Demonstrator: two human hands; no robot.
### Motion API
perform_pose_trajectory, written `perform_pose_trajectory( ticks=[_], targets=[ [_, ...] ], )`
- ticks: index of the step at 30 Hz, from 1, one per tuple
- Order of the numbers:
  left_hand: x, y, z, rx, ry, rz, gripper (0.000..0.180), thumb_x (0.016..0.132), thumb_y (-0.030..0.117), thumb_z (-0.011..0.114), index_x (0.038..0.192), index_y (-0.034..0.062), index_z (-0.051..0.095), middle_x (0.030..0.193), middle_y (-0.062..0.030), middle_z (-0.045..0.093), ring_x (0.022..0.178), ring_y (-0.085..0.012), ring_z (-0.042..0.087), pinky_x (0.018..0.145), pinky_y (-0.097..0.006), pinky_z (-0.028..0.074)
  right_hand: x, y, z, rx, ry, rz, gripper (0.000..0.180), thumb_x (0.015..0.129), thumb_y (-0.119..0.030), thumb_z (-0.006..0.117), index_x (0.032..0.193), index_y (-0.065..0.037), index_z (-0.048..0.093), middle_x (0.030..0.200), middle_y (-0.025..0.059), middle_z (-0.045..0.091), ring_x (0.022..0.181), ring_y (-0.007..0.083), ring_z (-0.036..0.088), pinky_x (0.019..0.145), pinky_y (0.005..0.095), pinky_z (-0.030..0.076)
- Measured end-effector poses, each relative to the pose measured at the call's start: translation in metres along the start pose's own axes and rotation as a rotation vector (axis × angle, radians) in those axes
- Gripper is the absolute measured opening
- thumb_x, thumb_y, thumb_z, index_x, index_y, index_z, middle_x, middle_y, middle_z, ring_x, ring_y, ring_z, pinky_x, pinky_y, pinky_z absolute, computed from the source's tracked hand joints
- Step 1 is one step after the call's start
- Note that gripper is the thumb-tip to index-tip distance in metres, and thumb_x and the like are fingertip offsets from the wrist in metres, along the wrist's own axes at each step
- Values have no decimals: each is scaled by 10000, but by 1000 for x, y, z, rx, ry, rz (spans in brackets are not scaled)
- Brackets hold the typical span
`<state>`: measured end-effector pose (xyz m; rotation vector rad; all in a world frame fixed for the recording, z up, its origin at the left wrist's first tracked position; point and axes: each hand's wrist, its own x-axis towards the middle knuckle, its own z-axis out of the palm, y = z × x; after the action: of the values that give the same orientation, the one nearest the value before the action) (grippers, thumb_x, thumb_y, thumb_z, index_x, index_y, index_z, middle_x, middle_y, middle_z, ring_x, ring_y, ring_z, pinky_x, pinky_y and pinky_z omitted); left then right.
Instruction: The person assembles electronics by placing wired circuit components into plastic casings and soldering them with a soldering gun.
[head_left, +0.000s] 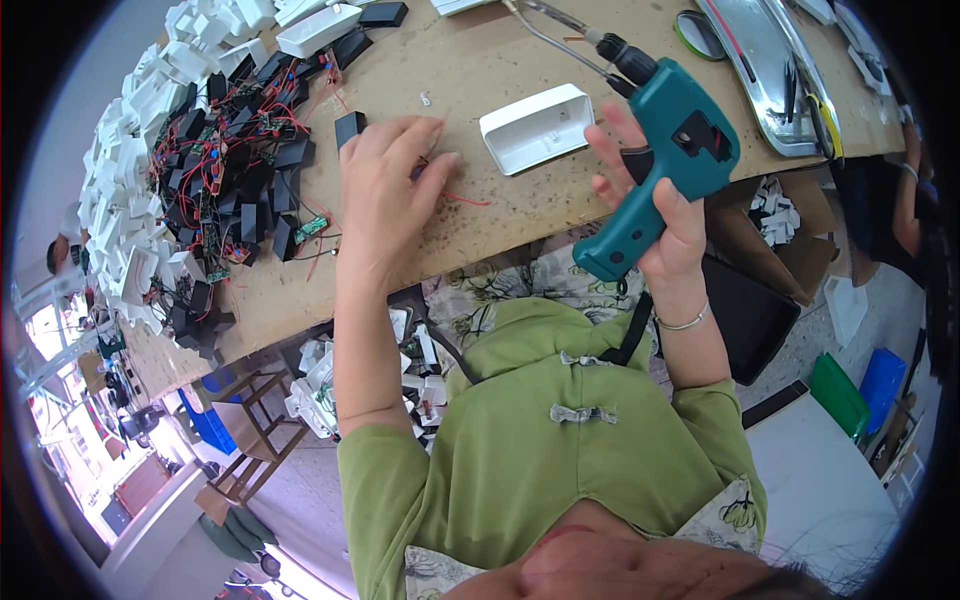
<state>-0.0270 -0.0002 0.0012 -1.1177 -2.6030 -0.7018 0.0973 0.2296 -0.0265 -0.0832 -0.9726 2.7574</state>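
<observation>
My right hand (672, 235) holds a teal soldering gun (690, 130) by its handle, thumb across the near side and fingers partly extended beyond the trigger. Its metal tip and thin feed tube point up and away to the left. My left hand (390, 180) rests on the table, fingers bent and thumb drawn in toward the index finger. Something dark shows between them, mostly hidden, and a red wire (468, 201) sticks out beside the thumb. A black box (349, 127) touches or lies just behind its knuckles. Between the hands sits an open white plastic housing (540, 130).
Black boxes and circuit boards with red wires (235, 165) lie heaped at the left, beside a pile of white housings (125, 200). A metal tray (775, 75) with tools and a roll of tape (700, 35) are at the far right. A cardboard box (785, 235) stands below the edge.
</observation>
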Motion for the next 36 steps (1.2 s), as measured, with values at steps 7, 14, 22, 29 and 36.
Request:
perform_pose_trajectory(
  ticks=[7,14,22,29,36],
  targets=[
    [-7,-5,10,-136,18,2,168,764,71,676,929,51,654,867,-90,620,722,-245,600,667,-367,470,3,16,9,-43,67,-25,769,846,-231,668,1437,-36,217,1467,225,258,1359,359,276,1114,444,267],
    [-29,46,28,-144,157,99,263,679,-22,662,932,48,653,869,-91,592,634,-215,605,525,-308,498,7,35,21,-9,87,-51,791,827,-219,691,1436,-43,218,1477,200,248,1364,335,272,1132,433,238],
    [-3,62,34,-309,92,-79,162,778,-4,650,933,44,651,823,-85,589,659,-225,599,578,-315,485,7,19,10,-93,23,-3,814,806,-255,715,1416,0,241,1434,222,320,1338,348,322,1104,432,299],
    [1,62,52,-297,221,37,179,740,31,691,913,56,652,790,-70,575,614,-223,596,518,-321,490,8,12,2,-101,-12,25,823,803,-254,717,1422,-5,235,1430,231,323,1318,375,346,1081,442,331],
    [3,58,52,-197,307,101,158,721,49,714,868,74,662,732,-28,573,623,-194,559,541,-327,405,1,-5,-2,-152,-12,47,798,810,-239,708,1424,-14,251,1428,230,328,1294,371,384,1022,440,407]
  ],
)
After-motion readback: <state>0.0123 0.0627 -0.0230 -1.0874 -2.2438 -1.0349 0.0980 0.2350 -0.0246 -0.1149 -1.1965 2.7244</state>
